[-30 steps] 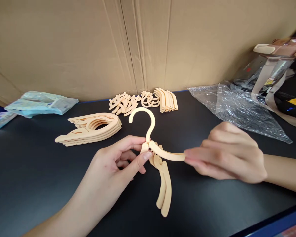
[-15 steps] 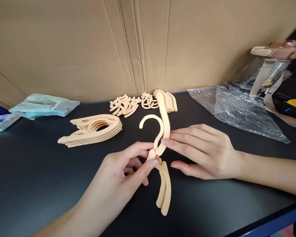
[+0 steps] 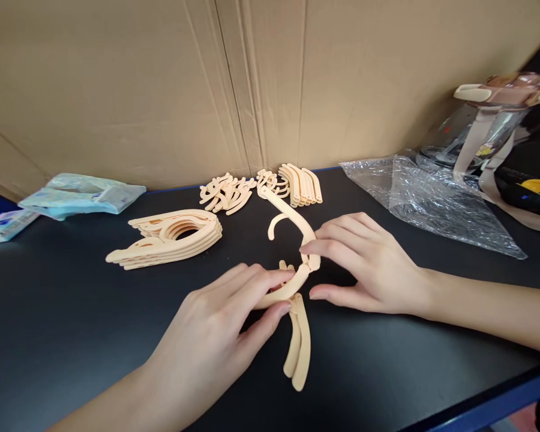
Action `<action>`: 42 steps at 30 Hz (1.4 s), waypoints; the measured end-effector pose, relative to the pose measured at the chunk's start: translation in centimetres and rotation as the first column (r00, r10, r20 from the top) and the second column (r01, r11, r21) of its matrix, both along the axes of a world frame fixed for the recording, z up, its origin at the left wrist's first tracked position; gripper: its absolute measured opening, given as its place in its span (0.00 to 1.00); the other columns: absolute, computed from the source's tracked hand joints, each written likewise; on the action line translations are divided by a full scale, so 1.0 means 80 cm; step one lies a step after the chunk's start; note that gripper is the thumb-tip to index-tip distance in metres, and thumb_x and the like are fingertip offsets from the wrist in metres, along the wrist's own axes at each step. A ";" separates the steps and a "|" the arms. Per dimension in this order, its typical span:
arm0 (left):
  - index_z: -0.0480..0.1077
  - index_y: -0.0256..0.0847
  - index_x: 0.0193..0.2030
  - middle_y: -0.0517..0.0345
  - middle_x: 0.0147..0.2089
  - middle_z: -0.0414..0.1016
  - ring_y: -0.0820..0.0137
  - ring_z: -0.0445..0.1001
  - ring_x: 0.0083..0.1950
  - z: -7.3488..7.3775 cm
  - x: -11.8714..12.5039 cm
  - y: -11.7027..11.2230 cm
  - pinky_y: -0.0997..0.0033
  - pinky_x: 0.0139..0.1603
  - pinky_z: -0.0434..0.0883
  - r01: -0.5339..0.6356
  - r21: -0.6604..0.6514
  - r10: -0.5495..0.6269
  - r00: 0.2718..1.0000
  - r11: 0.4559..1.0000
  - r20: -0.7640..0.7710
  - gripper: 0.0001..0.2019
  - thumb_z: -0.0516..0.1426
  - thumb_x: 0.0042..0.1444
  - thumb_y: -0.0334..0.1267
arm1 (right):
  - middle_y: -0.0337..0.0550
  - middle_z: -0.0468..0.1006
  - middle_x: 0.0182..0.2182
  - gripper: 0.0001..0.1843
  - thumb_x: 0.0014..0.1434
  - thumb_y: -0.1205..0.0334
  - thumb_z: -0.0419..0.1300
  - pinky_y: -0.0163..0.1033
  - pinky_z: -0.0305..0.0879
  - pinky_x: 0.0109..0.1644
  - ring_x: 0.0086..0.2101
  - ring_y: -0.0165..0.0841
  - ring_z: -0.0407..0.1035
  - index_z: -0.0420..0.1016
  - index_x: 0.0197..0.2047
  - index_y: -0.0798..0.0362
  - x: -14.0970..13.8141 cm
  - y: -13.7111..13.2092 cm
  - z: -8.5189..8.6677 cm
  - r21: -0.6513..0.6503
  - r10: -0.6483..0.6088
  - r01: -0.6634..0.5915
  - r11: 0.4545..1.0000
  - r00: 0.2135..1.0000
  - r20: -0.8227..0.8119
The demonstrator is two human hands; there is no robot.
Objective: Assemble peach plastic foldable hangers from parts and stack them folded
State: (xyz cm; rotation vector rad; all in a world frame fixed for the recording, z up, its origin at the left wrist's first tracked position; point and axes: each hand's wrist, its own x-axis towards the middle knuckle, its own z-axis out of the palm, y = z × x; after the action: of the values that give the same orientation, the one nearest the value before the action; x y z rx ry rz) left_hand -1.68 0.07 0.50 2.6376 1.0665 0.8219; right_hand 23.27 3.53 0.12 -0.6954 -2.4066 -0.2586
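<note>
Left hand (image 3: 220,327): closed in a pinch; one curved arm of the hanger is gripped between thumb and forefinger.
Right hand (image 3: 369,264): open, palm down, fingers spread; the forefinger tip is laid on the hanger's joint, and the thumb is set on the table just beside it.
Hanger (image 3: 300,342): peach plastic, folding type; laid flat on the table between the two hands. Two arms, folded together, are pointed toward the person, past the left thumb. Another arm is angled away from the hands toward the wall.
Hook (image 3: 276,225): seen just beyond the right fingertips, curled to the left.
Stack (image 3: 171,237): folded hangers of the same colour, piled beyond the left hand and to its left, well apart from it.
Loose parts (image 3: 227,192): small peach pieces heaped farther out, by the wall; whether the hanger's far tip touches them cannot be told.
Bag (image 3: 432,201): clear plastic, crumpled, beyond the right hand and to its right.
Jug (image 3: 486,126): clear, behind the bag.
Packets (image 3: 81,192): pale blue, far left of the left hand.
Table (image 3: 72,336): black top.
Wall (image 3: 252,78): cardboard, stood upright behind everything.
</note>
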 end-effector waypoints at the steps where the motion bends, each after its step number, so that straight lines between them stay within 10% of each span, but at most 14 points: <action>1: 0.69 0.46 0.55 0.63 0.46 0.80 0.73 0.78 0.42 0.000 -0.001 0.003 0.76 0.42 0.73 0.014 0.010 -0.014 1.000 1.000 -0.005 0.10 0.55 0.68 0.34 | 0.48 0.81 0.41 0.22 0.69 0.44 0.55 0.43 0.62 0.45 0.42 0.39 0.72 0.72 0.49 0.56 0.001 0.002 -0.001 -0.042 -0.012 0.012 0.999 1.000 -0.009; 21: 0.69 0.40 0.55 0.52 0.54 0.76 0.63 0.71 0.57 -0.006 -0.010 0.034 0.59 0.60 0.65 -0.022 0.239 0.057 0.988 0.971 -0.143 0.12 0.53 0.68 0.27 | 0.44 0.81 0.44 0.08 0.72 0.57 0.54 0.43 0.60 0.51 0.44 0.36 0.74 0.70 0.47 0.52 0.016 0.040 -0.008 -0.312 -0.041 0.055 0.949 0.998 0.052; 29: 0.73 0.40 0.56 0.50 0.57 0.78 0.63 0.74 0.59 -0.004 -0.005 0.012 0.64 0.59 0.70 0.285 0.160 -0.249 0.945 0.945 -0.214 0.13 0.52 0.70 0.32 | 0.44 0.82 0.48 0.09 0.73 0.58 0.53 0.43 0.59 0.53 0.46 0.35 0.74 0.73 0.47 0.51 0.022 0.046 -0.004 -0.336 -0.006 0.034 0.941 0.997 0.082; 42: 0.76 0.38 0.43 0.55 0.36 0.84 0.68 0.82 0.36 0.023 0.000 0.003 0.72 0.44 0.79 0.416 0.240 -0.345 0.893 0.877 -0.289 0.16 0.47 0.67 0.25 | 0.44 0.80 0.51 0.13 0.74 0.60 0.51 0.43 0.58 0.54 0.50 0.34 0.73 0.75 0.50 0.52 0.027 0.052 -0.005 -0.325 0.035 -0.001 0.946 0.995 0.099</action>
State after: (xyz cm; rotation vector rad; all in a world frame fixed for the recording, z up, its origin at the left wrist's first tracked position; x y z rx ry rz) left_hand -1.68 0.30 2.38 3.1159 0.4453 0.6283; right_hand 25.45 7.69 -0.29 -0.8219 -2.5826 0.1177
